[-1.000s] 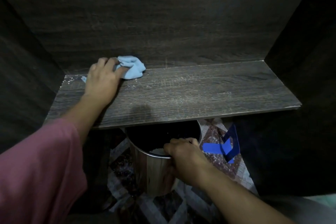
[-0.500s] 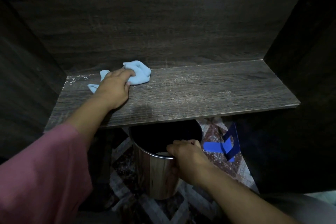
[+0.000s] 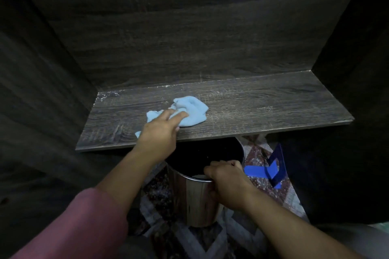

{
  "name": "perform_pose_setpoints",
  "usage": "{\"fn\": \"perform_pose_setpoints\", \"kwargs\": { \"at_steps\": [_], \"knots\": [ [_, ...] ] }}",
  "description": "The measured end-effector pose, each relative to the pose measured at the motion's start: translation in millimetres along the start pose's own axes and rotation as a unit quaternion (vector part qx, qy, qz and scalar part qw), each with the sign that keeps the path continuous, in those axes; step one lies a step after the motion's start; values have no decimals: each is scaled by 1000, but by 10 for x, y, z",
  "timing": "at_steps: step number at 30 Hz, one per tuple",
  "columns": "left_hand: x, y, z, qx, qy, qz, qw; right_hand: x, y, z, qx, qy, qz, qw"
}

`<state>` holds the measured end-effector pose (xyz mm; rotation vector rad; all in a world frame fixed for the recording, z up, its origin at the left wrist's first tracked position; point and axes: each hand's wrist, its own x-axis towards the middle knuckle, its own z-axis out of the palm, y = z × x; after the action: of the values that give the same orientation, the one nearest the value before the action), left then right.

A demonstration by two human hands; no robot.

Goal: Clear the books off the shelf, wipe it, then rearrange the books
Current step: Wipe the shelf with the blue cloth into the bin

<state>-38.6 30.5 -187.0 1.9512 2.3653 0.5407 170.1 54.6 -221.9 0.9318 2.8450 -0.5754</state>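
While your left hand [image 3: 160, 133] presses flat on the crumpled light-blue cloth [image 3: 190, 111] mid-left on the dark wooden shelf [image 3: 273, 109], your right hand [image 3: 228, 181] grips the rim of the shiny metal bin [image 3: 194, 202] below.

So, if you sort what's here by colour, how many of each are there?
Blue: 2, the cloth on the shelf and the bookend on the floor.
Shiny silver: 1, the bin under the shelf's front edge.
Dark wood: 1, the shelf.
Total: 4
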Motion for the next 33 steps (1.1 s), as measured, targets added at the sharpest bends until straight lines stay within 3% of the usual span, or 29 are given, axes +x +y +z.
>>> {"fn": "perform_pose_setpoints", "kwargs": {
  "at_steps": [5,10,15,22,26,30,33],
  "knots": [
    [-53,-65,54,-59,19,-43,997,-37,-10,-8,-11,-1,-8,1000],
    [58,-51,160,39,48,-55,997,-46,17,-35,-4,14,-11,1000],
    [193,-107,146,39,26,-22,999,-42,75,-10,-8,18,-7,1000],
    [46,111,161,-13,36,-10,999,-51,73,20,-30,-4,-9,1000],
    [-115,208,126,-36,11,11,999,-96,64,48,-44,-14,-11,999],
    [-304,282,8,-150,-35,-9,988,-145,79,41,-59,-22,-14,998],
    [-402,332,-70,-171,-47,-15,984,-164,90,39,-52,-30,-11,998]
  ]
}}
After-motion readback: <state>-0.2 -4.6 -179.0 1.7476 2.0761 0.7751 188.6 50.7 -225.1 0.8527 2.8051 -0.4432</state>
